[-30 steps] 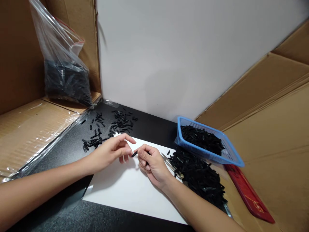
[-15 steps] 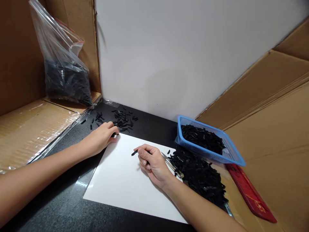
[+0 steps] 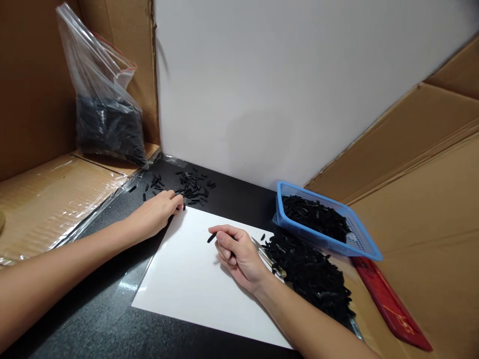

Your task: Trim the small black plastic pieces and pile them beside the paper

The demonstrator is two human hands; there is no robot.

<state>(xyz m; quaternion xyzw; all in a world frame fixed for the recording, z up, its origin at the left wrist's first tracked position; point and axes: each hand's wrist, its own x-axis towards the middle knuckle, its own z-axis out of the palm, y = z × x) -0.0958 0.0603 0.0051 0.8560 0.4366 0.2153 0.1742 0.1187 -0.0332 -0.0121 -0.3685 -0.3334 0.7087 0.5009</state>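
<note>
A white sheet lies on the dark tabletop. My left hand is at its upper left corner, fingers curled together over a small black piece that peeks out at the fingertips. Just beyond it are scattered small black pieces. Over the middle of the sheet, my right hand pinches a black piece between thumb and index finger. Metal tweezers or scissors lie right of that hand, partly under a large heap of black pieces.
A blue basket holding more black pieces stands behind the heap. A red flat object lies at the right. At the back left stands a clear bag of dark material. Cardboard walls and a white wall surround the table.
The black piece in my right hand has tilted more steeply downward. My left fingers have closed in slightly. The whole view has shifted a little.
</note>
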